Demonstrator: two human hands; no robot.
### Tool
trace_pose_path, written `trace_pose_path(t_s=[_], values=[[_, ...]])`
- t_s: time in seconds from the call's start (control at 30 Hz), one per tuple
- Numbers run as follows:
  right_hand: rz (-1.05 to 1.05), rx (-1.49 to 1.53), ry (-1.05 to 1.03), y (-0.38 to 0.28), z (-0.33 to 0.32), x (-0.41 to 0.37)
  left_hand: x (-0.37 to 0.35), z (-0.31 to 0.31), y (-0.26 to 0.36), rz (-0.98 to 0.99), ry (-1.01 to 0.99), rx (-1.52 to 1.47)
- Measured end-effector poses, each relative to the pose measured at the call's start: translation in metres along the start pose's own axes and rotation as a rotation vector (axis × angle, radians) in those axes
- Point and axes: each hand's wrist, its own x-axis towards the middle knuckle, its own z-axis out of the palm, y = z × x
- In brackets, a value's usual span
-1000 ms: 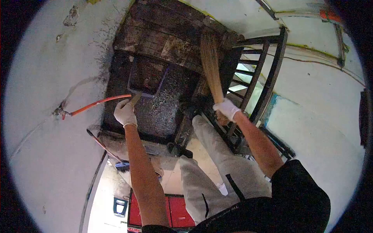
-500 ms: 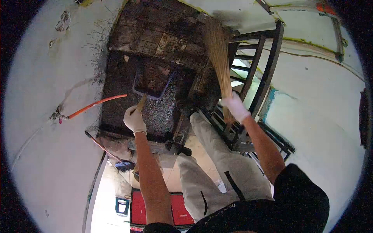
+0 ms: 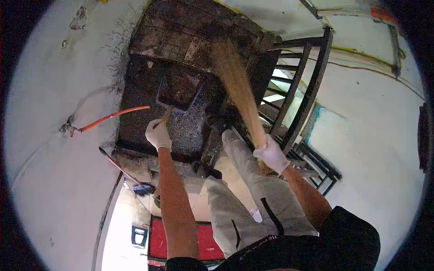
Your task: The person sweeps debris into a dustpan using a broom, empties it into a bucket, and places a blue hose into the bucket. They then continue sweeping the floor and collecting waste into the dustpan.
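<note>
My left hand (image 3: 158,135), in a white glove, is closed around the short handle of a dustpan (image 3: 194,98). Dark dirt lies in the pan, which rests over the wet, blackened floor (image 3: 183,140). On the other side, my gloved right hand (image 3: 272,154) grips a stick broom (image 3: 243,95) near its bound end. Its long bristles point away from me over the grimy tiles (image 3: 181,31), to the right of the dustpan, and their tips are blurred.
A dark wooden rack (image 3: 312,92) stands close at my right. From the left wall, an orange hose (image 3: 115,116) on a tap reaches over the floor. A blue-bristled broom (image 3: 143,189) leans nearby at lower left, with a red panel (image 3: 158,239) behind my left arm.
The stick broom has swung left, away from the far wall and toward the dustpan. My right hand has come lower and closer to my leg. The dustpan is almost where it was.
</note>
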Motion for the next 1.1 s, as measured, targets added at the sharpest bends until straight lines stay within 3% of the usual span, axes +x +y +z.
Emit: trace_pose_path(t_s=[0.03,0.1,0.2,0.27,0.33,0.4,0.5,0.6,0.7,0.77,0.8,0.9,1.0,1.07,1.1], values=[[0.015,0.031,0.057,-0.018,-0.006,0.001,-0.001,0.000,0.003,0.017,-0.004,0.013],[-0.161,-0.077,0.175,-0.024,-0.020,0.036,-0.001,0.004,0.010,-0.016,-0.015,-0.033],[-0.136,-0.041,0.154,-0.010,-0.030,0.115,-0.004,0.003,0.007,0.005,0.013,0.037],[0.280,0.113,-0.147,-0.003,-0.022,0.150,0.001,0.006,0.008,-0.016,-0.002,0.045],[0.368,0.275,-0.243,-0.030,-0.002,0.108,0.003,0.012,0.012,-0.029,0.014,0.008],[0.160,0.058,-0.338,-0.015,0.013,0.086,0.001,0.014,0.021,-0.037,0.028,-0.029],[0.120,0.259,-0.247,0.002,0.023,0.044,0.001,0.013,0.025,-0.081,0.028,-0.042],[0.170,0.255,-0.128,-0.011,-0.002,0.020,0.006,0.011,0.010,-0.080,0.021,0.002],[0.017,0.353,0.010,-0.046,-0.023,0.032,-0.004,0.012,0.026,-0.012,0.007,-0.005],[0.076,0.330,0.073,-0.053,-0.030,0.069,-0.008,0.011,0.035,-0.001,0.034,0.059],[0.039,0.258,0.046,-0.047,-0.031,0.097,0.017,0.016,-0.011,0.115,0.041,-0.021],[0.134,0.150,0.012,-0.012,-0.009,0.157,0.015,0.019,-0.003,0.035,0.049,-0.047],[0.071,0.026,-0.059,0.022,0.041,0.131,0.008,0.017,0.011,0.015,0.061,0.028],[0.088,0.028,-0.150,-0.004,0.057,0.072,0.003,0.014,0.021,-0.043,0.049,0.047],[0.043,0.092,-0.193,0.015,0.068,0.058,0.001,0.014,0.025,-0.042,0.054,0.049]])
